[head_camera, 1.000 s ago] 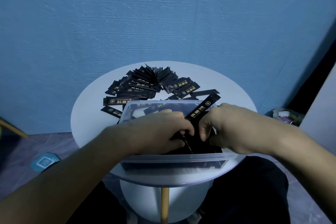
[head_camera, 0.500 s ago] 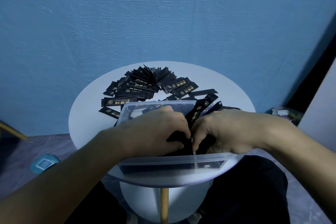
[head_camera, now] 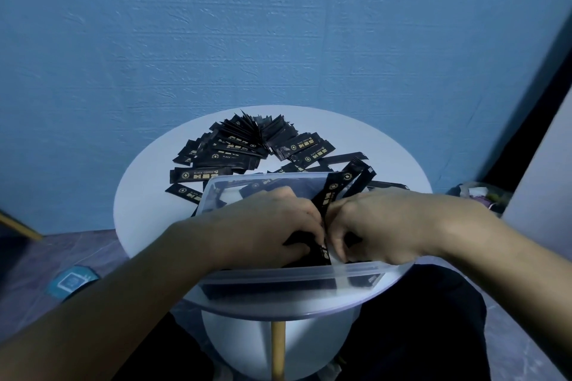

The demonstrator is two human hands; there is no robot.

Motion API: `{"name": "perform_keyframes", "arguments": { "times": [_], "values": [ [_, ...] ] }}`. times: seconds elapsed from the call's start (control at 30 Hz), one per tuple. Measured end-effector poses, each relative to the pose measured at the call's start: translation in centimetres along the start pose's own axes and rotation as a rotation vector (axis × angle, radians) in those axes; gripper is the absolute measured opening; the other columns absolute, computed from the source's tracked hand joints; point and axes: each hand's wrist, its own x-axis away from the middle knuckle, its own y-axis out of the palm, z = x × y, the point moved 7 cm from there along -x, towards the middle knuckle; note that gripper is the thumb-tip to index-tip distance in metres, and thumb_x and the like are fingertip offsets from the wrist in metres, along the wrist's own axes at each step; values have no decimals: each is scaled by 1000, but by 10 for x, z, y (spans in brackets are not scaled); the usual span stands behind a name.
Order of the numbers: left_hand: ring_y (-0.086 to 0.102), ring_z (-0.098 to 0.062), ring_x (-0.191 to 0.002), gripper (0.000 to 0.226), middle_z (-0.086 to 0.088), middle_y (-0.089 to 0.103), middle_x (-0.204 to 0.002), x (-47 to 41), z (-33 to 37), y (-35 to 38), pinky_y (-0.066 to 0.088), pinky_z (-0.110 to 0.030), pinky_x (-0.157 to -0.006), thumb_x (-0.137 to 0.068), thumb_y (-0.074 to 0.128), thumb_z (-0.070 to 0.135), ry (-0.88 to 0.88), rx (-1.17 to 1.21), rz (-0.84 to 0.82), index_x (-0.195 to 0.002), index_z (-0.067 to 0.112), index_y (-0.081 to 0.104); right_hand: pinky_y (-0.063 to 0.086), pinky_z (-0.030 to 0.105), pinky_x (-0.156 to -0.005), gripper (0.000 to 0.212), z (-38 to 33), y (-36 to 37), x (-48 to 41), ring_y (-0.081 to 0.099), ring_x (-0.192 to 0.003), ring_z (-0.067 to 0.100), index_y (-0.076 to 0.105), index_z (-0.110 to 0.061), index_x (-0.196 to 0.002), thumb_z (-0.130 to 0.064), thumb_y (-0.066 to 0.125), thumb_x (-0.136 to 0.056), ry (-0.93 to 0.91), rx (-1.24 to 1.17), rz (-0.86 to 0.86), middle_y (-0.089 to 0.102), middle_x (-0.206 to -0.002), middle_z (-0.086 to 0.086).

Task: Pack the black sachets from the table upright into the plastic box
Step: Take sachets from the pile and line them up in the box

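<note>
Head camera: inside the plastic box, the left hand and right hand pinch leaning black sachets; a loose pile waits on the table behind. Light, slick, probably floppy: grip mid-length.

Black sachets with gold print, clear plastic box, white table, blue wall

Single view: head-worn wide-angle camera is looking forward and down from the person's eye level, hovering close above the near edge of the round white table, facing the blue wall just behind it.
</note>
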Motion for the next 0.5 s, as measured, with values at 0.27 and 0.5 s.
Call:
{"name": "perform_keyframes", "arguments": {
  "times": [0.27,0.5],
  "values": [
    [36,-10,-116,35,24,48,-129,0,-2,6,40,-44,-104,-99,53,35,-22,-28,-55,-129,50,61,54,30,-84,19,6,-4,6,64,-86,3,71,-42,-106,-39,67,-88,35,-120,75,71,-93,-17],
    [38,-12,-121,33,23,50,-133,0,-2,5,39,-42,-106,-99,56,30,-22,-1,-44,-127,48,64,45,18,-65,9,17,-35,32,59,-70,-1,69,-28,-80,-28,77,-83,42,-273,390,63,-69,-22]
  ]
}}
